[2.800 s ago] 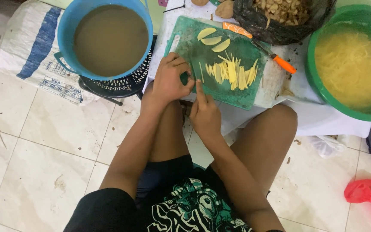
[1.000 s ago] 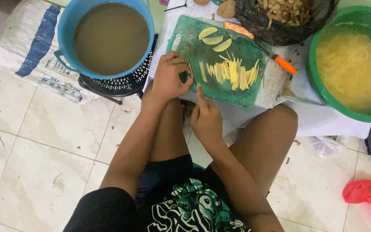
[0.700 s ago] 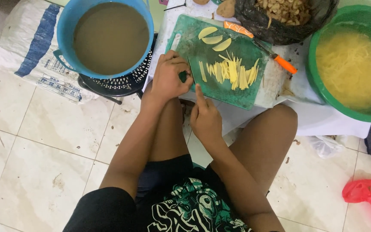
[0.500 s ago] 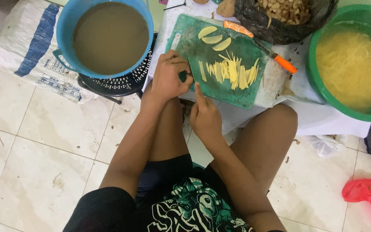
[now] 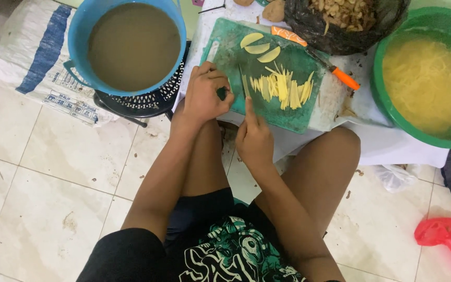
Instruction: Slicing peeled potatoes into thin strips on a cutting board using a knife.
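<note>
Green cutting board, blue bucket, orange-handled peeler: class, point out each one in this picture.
Green cutting board (image 5: 293,117), head view, bare lower right corner.
Blue bucket (image 5: 79,31), head view, left rim.
Orange-handled peeler (image 5: 346,79), head view, orange handle.

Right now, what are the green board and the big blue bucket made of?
The green cutting board looks like plastic: flat even colour, pale scuffed cut marks. The blue bucket also looks plastic, with a smooth, slightly shiny rim and a moulded handle lug. Neither can be confirmed by sight alone.

Around the one green cutting board (image 5: 293,112) there were two basins: one blue (image 5: 87,31), one green (image 5: 392,112). On the board lay three yellow slices (image 5: 259,48) and one pile of strips (image 5: 283,89). Beside it lay one orange-handled peeler (image 5: 340,75).
</note>
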